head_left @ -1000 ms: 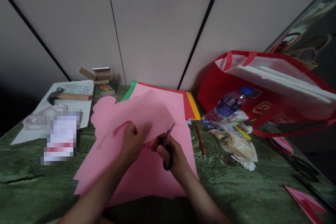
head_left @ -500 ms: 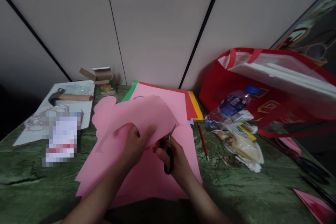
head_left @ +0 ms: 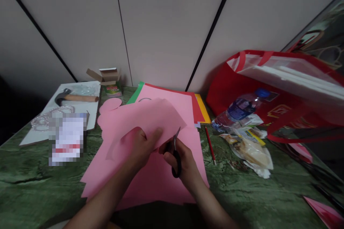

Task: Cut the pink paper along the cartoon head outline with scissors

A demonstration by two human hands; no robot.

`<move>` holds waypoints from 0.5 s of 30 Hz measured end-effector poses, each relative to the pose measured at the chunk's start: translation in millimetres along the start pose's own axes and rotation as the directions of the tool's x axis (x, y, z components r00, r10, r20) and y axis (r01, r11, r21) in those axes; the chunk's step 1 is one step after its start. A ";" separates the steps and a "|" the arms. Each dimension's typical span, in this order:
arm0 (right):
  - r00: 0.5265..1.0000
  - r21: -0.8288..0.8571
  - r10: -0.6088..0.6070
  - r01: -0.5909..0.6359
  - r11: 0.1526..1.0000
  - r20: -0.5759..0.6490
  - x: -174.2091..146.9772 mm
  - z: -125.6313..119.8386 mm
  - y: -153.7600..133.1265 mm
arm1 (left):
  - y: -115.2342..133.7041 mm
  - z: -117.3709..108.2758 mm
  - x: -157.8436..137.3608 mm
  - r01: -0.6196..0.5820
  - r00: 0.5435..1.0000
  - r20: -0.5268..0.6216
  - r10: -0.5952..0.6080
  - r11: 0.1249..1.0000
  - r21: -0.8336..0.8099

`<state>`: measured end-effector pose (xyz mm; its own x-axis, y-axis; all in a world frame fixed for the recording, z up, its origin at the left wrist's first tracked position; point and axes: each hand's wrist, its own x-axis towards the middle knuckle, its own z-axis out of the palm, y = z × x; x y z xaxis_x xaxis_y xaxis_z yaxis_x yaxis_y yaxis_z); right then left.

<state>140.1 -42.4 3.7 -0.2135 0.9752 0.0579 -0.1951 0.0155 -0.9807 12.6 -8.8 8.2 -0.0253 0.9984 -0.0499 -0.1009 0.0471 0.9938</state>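
Observation:
My left hand [head_left: 143,146] grips a raised sheet of pink paper [head_left: 158,114] by its near edge, thumb on top. My right hand [head_left: 181,159] is closed around a pair of scissors [head_left: 176,161], fingers through the dark handles. The blades point up and away, beside the right part of the held sheet; whether they touch the paper I cannot tell. Beneath both hands lie more pink sheets [head_left: 150,186], some with scalloped edges at the left. Behind the held sheet lie a red sheet [head_left: 198,109], a yellow one [head_left: 204,111] and a green one [head_left: 135,93].
On the left, a hammer [head_left: 77,97] and clear beads [head_left: 40,120] rest on a white board [head_left: 92,114], near an opened small box [head_left: 113,87]. At right are a red pencil [head_left: 210,146], a water bottle [head_left: 239,109], plastic packets [head_left: 249,152] and a red bag [head_left: 223,86].
The view has shifted slightly, so most things appear a little farther right. Both hands keep their holds on the paper and the scissors, in nearly the same pose.

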 end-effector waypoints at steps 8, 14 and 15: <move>0.999 -0.011 -0.025 0.024 1.000 -0.032 -0.5 -1.9 0.8 | -0.9 -0.9 -2.2 -0.010 1.000 0.005 0.010 0.995 0.103; 0.999 -0.001 -0.001 0.001 1.000 -0.042 0.1 -0.6 3.8 | 2.2 1.4 -4.2 0.017 1.000 0.000 -0.017 0.995 0.094; 0.999 0.004 0.003 -0.003 1.000 -0.042 0.1 -0.4 4.0 | 2.5 1.8 -4.7 0.012 1.000 0.005 -0.013 0.996 0.094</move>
<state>139.7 -42.2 -0.3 -0.1733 0.9838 0.0469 -0.1985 0.0118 -0.9800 14.2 -13.3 11.1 -0.0190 0.9979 -0.0621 -0.0075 0.0620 0.9980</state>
